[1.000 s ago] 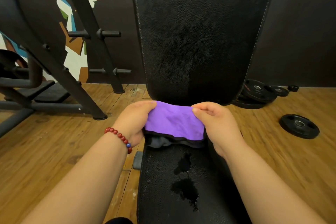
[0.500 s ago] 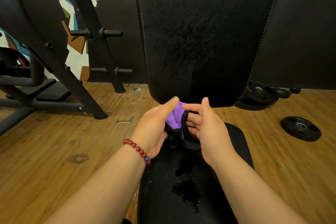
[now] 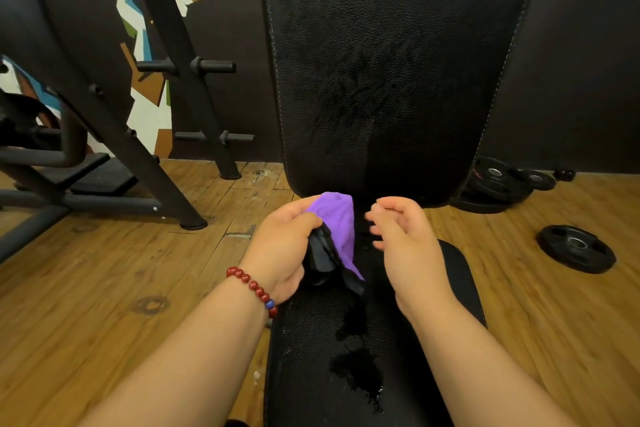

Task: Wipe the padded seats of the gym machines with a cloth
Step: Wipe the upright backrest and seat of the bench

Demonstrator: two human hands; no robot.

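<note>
Here, the left hand (image 3: 284, 246) is gripping the purple cloth (image 3: 337, 229) above the seat (image 3: 304, 357).
The cloth is hanging bunched just below the backrest (image 3: 398, 62); the right hand (image 3: 405, 243) is hovering just beside it, fingers loosely curled, holding nothing. Wet patches (image 3: 360, 374) are glistening on the seat.

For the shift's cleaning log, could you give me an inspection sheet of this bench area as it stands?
Surface: black seat pad, two wet patches on it.
Job's things: purple cloth, bunched; backrest pad upright.
Clutter: weight plates on the wood floor.
Hands: left hand grips the cloth; right hand open, beside it, not touching.
Cables: nothing seen.
Surroundings: black rack, painted wall.
</note>
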